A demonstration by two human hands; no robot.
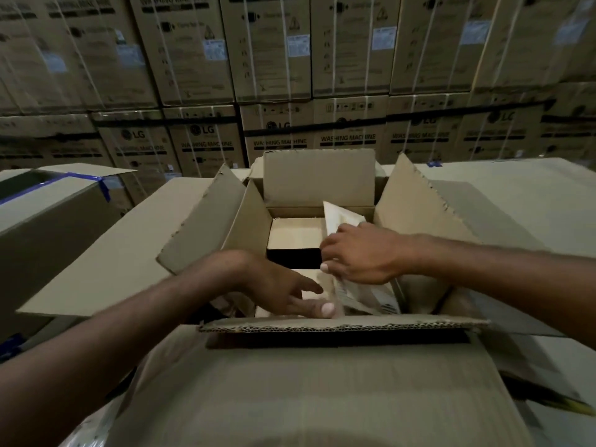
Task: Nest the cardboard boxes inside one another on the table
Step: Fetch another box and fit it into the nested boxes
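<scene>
Two nested boxes at centre: big open carton [248, 221] sits on the table [516, 195], directly in front of the person, w/ a smaller pale box [295, 232] down inside it, toward the far side. Dark gap shows just below the small box's lit top face.

Big carton's flaps all stand open: far flap [319, 179] upright, L flap [200, 221] and R flap [412, 208] splayed outward w/ ragged torn edges, near flap [322, 375] folded out toward the person, corrugated edge showing.

Right hand [358, 256] is inside the carton, fingers curled round a pale card piece [342, 217] that runs tilted from behind the hand down to the near R corner; print on its lower part, too blurred to read. Can't tell whether it is a flap of the small box or a separate box.

Left hand [280, 288] reaches in over the near L side, fingers mostly straight and spread, gripping nothing; tips rest on pale card near the bottom, just beside the right hand's piece. Both forearms bare.

Flat cardboard panel [106, 259] lies L of the carton; flap or loose sheet, can't tell. Further L, a box w/ blue tape [48, 208] along its top edge. Behind everything, a wall of stacked washing machine cartons [283, 75], strapped, w/ white labels. Lighting dim, edges of view blurred.
</scene>
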